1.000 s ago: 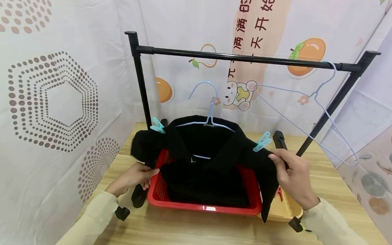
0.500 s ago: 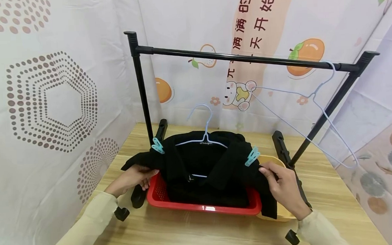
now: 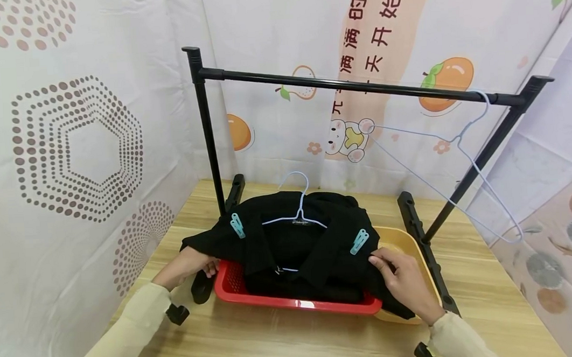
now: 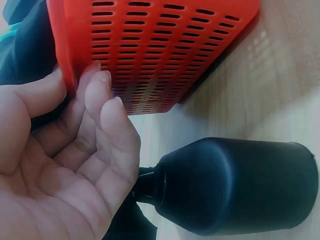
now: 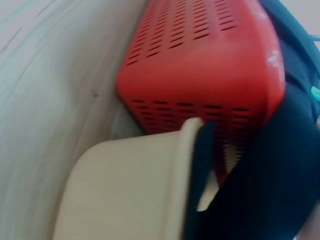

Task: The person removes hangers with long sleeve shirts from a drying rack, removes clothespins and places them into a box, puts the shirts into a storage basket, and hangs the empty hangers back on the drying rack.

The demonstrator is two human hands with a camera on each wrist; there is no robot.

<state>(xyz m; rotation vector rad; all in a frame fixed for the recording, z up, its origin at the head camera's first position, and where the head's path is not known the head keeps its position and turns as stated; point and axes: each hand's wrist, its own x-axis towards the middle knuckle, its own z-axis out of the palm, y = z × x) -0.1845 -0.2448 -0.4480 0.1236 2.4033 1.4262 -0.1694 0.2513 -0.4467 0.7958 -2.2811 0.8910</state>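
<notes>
- Red basket (image 3: 297,303) nearest, left hand (image 3: 188,267) gripping its left rim
- Right hand (image 3: 405,283) pinching the black shirt's (image 3: 291,245) right side, yellow tub (image 3: 397,237) right there too
- Shirt's lying across the basket, blue hanger (image 3: 300,207) inside, teal clip (image 3: 359,241) on each shoulder
- Black rack's bar (image 3: 349,85) far side, another hanger (image 3: 460,137) hooked at right

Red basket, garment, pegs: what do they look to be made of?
Red basket: probably moulded plastic, slightly glossy; its rim catches a highlight and its walls carry regular slots.
Garment: soft cloth, matte; it drapes in folds, but its fibre can't be told.
Pegs: likely plastic, smooth-looking, evenly turquoise; any metal part is too small to see.
</notes>
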